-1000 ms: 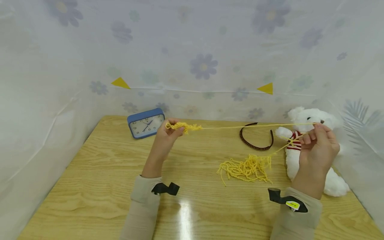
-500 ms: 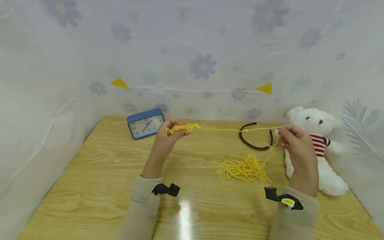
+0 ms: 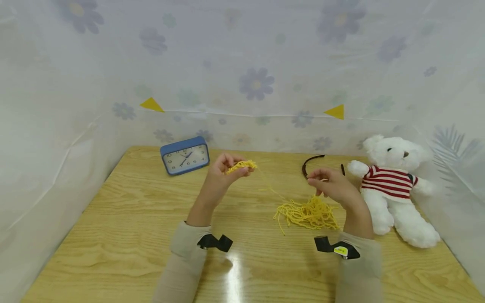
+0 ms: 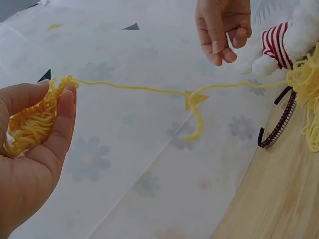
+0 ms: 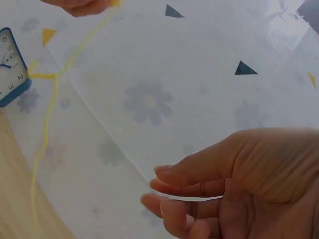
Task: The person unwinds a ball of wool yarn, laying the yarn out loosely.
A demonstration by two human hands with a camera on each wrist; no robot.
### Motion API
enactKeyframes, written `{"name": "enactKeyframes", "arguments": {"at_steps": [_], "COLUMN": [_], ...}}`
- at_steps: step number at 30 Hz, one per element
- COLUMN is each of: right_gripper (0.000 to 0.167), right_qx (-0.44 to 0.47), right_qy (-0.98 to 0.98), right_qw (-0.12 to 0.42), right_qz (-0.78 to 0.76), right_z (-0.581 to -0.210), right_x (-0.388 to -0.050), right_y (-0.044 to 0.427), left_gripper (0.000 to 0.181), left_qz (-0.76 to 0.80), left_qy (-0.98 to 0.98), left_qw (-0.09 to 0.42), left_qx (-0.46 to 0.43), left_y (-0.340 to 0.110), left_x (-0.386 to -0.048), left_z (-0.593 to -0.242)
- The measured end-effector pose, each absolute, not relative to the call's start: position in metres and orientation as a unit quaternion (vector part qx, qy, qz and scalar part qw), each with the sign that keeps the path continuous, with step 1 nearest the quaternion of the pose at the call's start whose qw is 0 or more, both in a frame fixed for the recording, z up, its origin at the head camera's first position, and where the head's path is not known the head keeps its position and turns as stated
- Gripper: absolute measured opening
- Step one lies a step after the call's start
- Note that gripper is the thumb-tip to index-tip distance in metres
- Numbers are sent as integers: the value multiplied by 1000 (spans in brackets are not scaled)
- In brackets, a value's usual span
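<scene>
My left hand [image 3: 217,179] grips a small looped bundle of yellow yarn [image 4: 34,122] between thumb and fingers, raised above the table. A single yellow strand [image 4: 134,88] runs from the bundle, past a knot with a short loose tail, to the yarn pile [image 3: 308,215] on the table. To the right, above that pile, hovers my right hand [image 3: 335,188]. Its fingers are loosely bent, and in the right wrist view nothing shows between thumb and fingertips. Part of the left hand's yarn is hidden by the fingers.
A blue alarm clock [image 3: 185,156] stands at the back left of the wooden table [image 3: 113,235]. Behind my right hand lies a dark beaded headband [image 3: 304,166], partly covered. A white teddy bear [image 3: 390,183] in a striped shirt sits at the right. Floral sheeting surrounds the table.
My right hand has moved left from the bear and let go of the strand, which now sags toward the pile. My left hand has shifted slightly right, still holding its yarn bundle.
</scene>
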State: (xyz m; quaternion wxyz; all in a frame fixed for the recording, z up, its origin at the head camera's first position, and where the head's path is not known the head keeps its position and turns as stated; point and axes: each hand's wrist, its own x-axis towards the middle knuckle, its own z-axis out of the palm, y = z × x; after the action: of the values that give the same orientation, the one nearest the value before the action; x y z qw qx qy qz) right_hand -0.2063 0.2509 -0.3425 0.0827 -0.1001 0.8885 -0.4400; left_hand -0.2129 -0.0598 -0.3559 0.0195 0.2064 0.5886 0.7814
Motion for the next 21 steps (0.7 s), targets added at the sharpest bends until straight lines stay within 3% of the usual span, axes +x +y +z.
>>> {"name": "enactKeyframes", "arguments": {"at_steps": [6, 13, 17, 21], "right_gripper": [29, 47, 29, 13], "right_qx": [-176, -300, -293, -270], "right_qy": [837, 725, 729, 729], "right_qw": [66, 120, 111, 55], "right_qz": [-513, -609, -608, -626], "right_z": [-340, -337, -337, -338], "right_x": [-204, -198, -196, -195], "right_y": [214, 182, 181, 192], "left_gripper": [28, 24, 17, 11], "left_qz": [778, 777, 773, 765], "left_qy": [590, 586, 593, 607], "left_qw": [31, 25, 17, 2], "left_qx": [211, 231, 224, 217], "left_y": [-48, -40, -42, -46], "left_x": [-210, -210, -211, -214], "left_z": [-357, -360, -362, -362]}}
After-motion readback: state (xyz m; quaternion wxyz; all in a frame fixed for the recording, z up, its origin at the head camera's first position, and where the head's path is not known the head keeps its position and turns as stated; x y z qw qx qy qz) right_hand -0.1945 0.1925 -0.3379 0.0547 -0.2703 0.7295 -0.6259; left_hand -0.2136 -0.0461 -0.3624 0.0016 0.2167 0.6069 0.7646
